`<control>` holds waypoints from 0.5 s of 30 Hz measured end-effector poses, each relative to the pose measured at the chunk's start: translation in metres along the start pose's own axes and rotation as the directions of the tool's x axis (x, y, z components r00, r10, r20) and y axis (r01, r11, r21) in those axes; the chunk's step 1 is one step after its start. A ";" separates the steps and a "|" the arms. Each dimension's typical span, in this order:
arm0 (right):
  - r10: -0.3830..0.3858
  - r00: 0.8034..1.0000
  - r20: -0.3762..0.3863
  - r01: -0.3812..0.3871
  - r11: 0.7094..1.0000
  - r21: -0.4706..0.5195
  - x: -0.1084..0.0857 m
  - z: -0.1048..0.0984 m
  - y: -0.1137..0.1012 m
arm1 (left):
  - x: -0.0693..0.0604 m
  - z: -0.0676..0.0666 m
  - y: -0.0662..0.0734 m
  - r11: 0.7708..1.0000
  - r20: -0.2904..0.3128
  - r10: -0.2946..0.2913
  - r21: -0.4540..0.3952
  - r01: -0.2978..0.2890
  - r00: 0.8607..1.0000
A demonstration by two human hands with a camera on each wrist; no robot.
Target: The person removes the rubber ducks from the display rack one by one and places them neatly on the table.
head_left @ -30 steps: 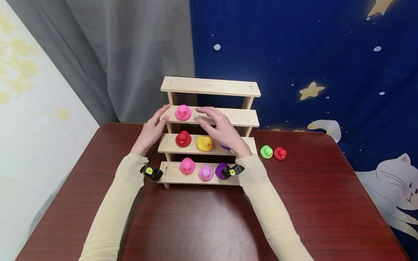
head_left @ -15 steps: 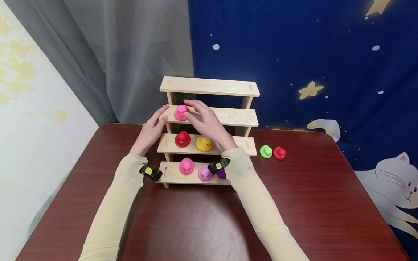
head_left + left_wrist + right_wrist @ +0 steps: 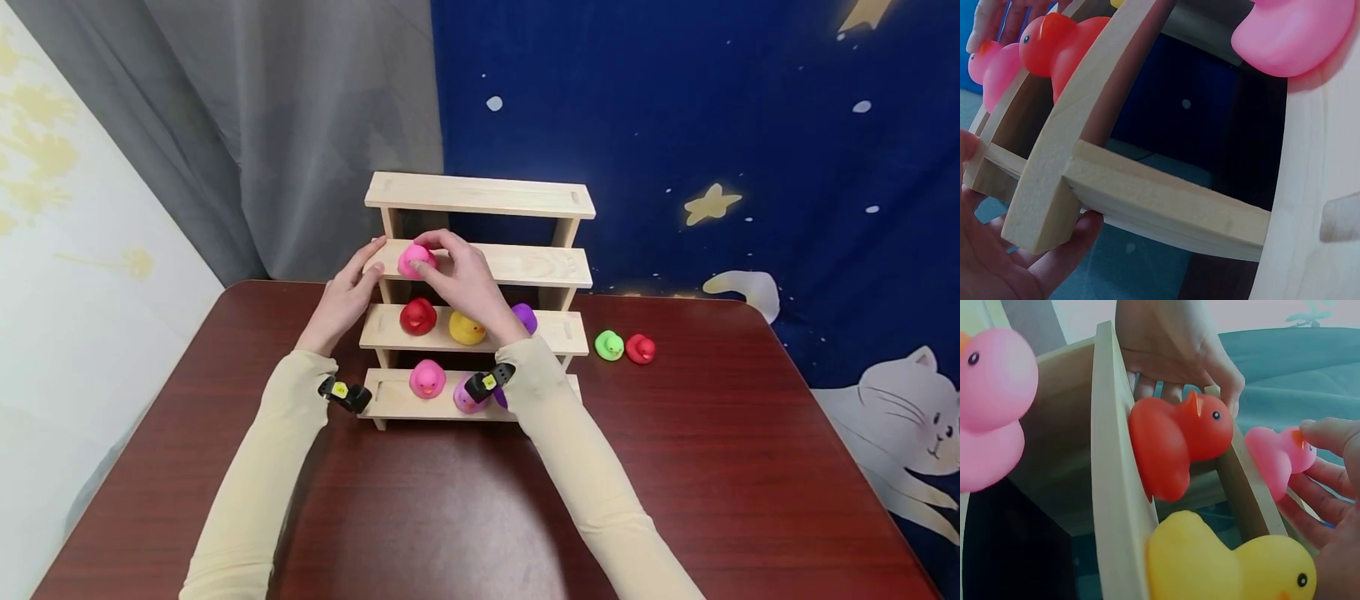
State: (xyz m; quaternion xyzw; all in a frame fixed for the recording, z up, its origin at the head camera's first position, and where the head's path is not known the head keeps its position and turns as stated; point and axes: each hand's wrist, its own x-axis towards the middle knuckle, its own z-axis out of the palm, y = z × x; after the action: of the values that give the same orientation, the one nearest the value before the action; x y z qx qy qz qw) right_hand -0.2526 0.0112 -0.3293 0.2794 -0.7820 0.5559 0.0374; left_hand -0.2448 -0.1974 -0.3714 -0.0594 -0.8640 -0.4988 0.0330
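A four-tier wooden stand (image 3: 480, 193) stands on the table. On its second tier from the top, near the left end, sits a pink duck (image 3: 415, 260), pinched between the thumb and fingers of the right hand (image 3: 468, 279). The right wrist view shows the same pink duck (image 3: 1270, 456) with the right hand (image 3: 1329, 481) round its far side. The left hand (image 3: 342, 298) grips the left end of that tier; in the left wrist view the left hand (image 3: 1022, 262) lies by the stand's side. Below are a red duck (image 3: 417, 317) and a yellow duck (image 3: 467, 328).
A purple duck (image 3: 524, 317) sits right of the yellow one. The bottom tier holds a pink duck (image 3: 427, 379), a lilac duck (image 3: 467, 398) and a partly hidden purple one. On the table, right of the stand, are a green duck (image 3: 609, 345) and a red duck (image 3: 641, 349).
The right hand has moved left along the second tier from the top and taken hold of the pink duck there. The left hand has stayed at the tier's end.
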 end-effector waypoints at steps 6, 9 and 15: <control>-0.011 1.000 -0.017 0.011 1.000 0.004 -0.007 -0.003 0.000 | 0.001 0.001 -0.001 1.000 0.002 0.002 0.006 -0.002 1.000; -0.031 0.999 -0.025 0.031 0.999 -0.008 -0.011 -0.005 0.000 | 0.001 0.001 -0.002 1.000 -0.003 0.007 0.009 -0.007 1.000; -0.062 0.997 -0.040 0.060 0.997 -0.051 -0.019 -0.012 -0.003 | 0.002 0.001 -0.002 1.000 -0.018 0.013 0.016 -0.013 1.000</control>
State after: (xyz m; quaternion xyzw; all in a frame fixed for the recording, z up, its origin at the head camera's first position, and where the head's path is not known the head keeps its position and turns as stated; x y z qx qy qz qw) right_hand -0.2382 0.0286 -0.3293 0.2904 -0.7856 0.5408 0.0776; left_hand -0.2473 -0.1974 -0.3729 -0.0601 -0.8672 -0.4923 0.0447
